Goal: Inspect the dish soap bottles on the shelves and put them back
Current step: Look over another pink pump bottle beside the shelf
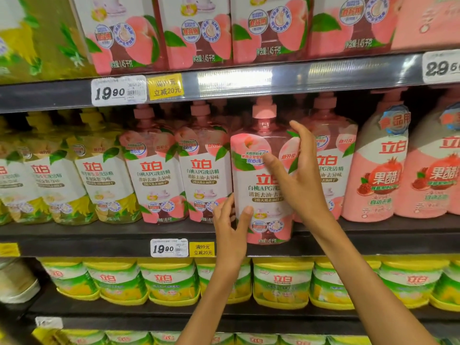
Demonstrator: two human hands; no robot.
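Neighbouring peach bottles [159, 170] and the pomegranate bottle [378, 170] crowd both sides; dark gap [358, 105] under upper shelf rail [249, 80].

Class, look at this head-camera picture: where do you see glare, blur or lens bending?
Head view: glare streaks the upper shelf rail; shelves curve from wide-angle bending; the yellow bottles at top left are blurred; the peach bottle between the hands is sharp.
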